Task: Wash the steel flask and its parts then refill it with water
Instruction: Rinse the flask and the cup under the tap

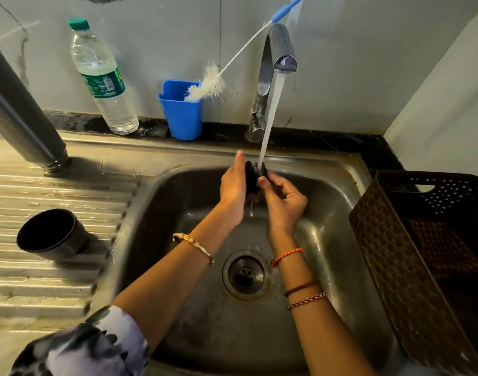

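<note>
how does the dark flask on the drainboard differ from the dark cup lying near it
The flask body is tall and narrow and stands mouth down on the drainboard, while the cup is short and wide. The cup lies on its side with its open mouth facing the camera; the flask's mouth is hidden against the steel. Both are dark, rest on the drainboard, and are untouched by the hands.

This is a home kitchen, at the washing place. A steel sink (327, 191) with a ribbed draining board (55, 267) is set in a dark counter against a grey wall. A chrome tap (270, 77) runs water into the basin with its round drain (244, 275). Behind stand a plastic water bottle (102, 77) and a blue holder (182, 115) with a bottle brush (208, 84). A brown perforated basket (422, 253) sits at the right.
</note>
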